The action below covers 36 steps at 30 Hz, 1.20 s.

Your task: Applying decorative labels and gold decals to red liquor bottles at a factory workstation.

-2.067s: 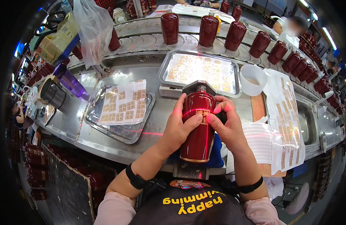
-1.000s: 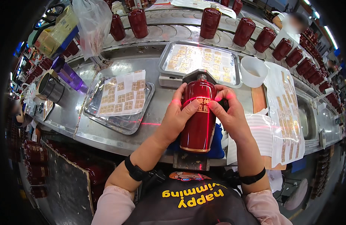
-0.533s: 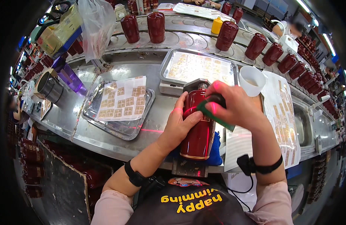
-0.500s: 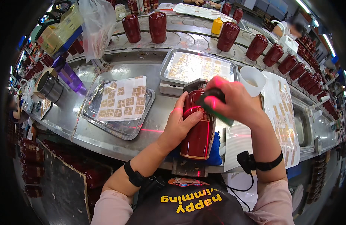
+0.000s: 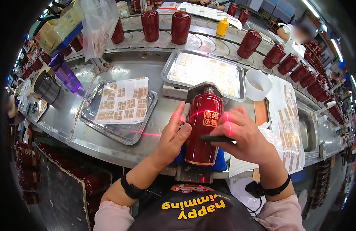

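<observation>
A dark red glossy bottle (image 5: 199, 144) lies with its neck away from me in a dark cradle (image 5: 193, 90), its lower end over a blue cloth (image 5: 221, 163). A square gold label (image 5: 210, 118) sits on its front, with red laser lines crossing the bottle. My left hand (image 5: 171, 134) is open along the bottle's left side, thumb at its edge; whether it touches is unclear. My right hand (image 5: 243, 134) is closed on a thin dark green scraper (image 5: 220, 138), held over the bottle just below the label.
Left stands a metal tray (image 5: 141, 131) with a sheet of gold labels (image 5: 122, 102); behind the cradle, another label tray (image 5: 204, 69). A white tub (image 5: 258, 85) and label strips (image 5: 287, 123) lie right. Red bottles (image 5: 181, 27) line the conveyor (image 5: 208, 42). A purple bottle (image 5: 68, 77) stands left.
My right hand has moved down the bottle with the scraper, uncovering the label. My left hand has drawn left off the bottle's front. Bottles on the conveyor have shifted right.
</observation>
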Tool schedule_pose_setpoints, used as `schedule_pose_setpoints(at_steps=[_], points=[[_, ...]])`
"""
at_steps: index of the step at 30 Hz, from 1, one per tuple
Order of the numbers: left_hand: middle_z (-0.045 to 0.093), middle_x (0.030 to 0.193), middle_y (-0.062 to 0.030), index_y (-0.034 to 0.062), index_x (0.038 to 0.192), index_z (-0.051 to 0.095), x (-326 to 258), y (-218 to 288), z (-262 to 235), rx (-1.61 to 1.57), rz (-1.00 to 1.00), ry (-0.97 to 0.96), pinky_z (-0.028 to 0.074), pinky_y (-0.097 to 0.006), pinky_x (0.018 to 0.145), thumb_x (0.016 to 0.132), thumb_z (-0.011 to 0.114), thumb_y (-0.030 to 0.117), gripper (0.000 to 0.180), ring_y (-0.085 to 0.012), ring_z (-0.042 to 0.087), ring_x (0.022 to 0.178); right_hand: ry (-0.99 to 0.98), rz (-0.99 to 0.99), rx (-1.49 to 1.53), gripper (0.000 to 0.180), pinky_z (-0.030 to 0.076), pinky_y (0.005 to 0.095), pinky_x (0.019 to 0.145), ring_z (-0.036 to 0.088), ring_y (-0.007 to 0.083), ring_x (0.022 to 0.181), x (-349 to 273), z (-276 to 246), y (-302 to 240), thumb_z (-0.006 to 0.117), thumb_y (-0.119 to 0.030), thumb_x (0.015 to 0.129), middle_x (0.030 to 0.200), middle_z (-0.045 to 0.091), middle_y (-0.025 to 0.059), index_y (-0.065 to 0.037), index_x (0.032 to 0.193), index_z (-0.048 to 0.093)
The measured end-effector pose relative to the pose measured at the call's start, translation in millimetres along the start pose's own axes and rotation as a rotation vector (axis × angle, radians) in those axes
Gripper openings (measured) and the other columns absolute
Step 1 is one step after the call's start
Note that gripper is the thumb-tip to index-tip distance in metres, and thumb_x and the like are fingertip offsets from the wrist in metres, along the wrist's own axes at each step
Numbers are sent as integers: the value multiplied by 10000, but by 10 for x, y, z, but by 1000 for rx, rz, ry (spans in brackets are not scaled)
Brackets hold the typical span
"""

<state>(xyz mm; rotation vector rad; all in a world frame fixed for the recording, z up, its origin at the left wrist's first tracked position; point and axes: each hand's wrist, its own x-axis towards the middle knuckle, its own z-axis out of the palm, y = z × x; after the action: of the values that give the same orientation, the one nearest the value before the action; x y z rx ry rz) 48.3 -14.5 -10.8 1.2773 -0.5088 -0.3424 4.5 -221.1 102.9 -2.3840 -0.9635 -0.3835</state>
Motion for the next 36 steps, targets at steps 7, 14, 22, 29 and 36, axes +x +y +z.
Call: schedule_pose_setpoints(at_steps=[7,14,22,29,36], points=[[557,1119,-65,-48,1510,114,-67,84,-16,10,66,-42,407,-204,779,1004,503,349,751,-58,471,876,46,237,34,182,479,365,664,608,287,733,138,-30,205,729,-139,800,799,616,121,-34,906,624],[504,1348,-221,-79,1479,203,-139,94,-98,680,405,-14,307,-413,1076,991,468,419,745,-291,489,1227,315,100,-188,241,385,355,741,570,208,758,-216,227,144,785,-84,707,792,598,22,-117,909,658],[540,1350,-141,-43,1381,437,-108,164,-92,811,546,-27,202,-493,1127,975,455,457,644,-324,407,1314,323,258,-219,189,468,346,613,594,268,676,159,-15,277,742,-118,780,757,601,114,-23,905,637],[612,1282,-54,67,1358,516,244,288,-168,1025,686,-187,192,-483,1130,980,430,467,557,-254,430,1303,388,415,10,178,455,332,602,577,233,676,-19,31,252,747,-90,767,760,600,89,-25,900,648],[570,1318,-149,-10,1389,440,299,133,-159,819,602,-24,221,-451,1121,1003,422,376,546,-341,451,1271,-63,195,201,186,489,422,643,621,360,723,297,15,194,737,-139,748,763,621,161,-35,858,628]])
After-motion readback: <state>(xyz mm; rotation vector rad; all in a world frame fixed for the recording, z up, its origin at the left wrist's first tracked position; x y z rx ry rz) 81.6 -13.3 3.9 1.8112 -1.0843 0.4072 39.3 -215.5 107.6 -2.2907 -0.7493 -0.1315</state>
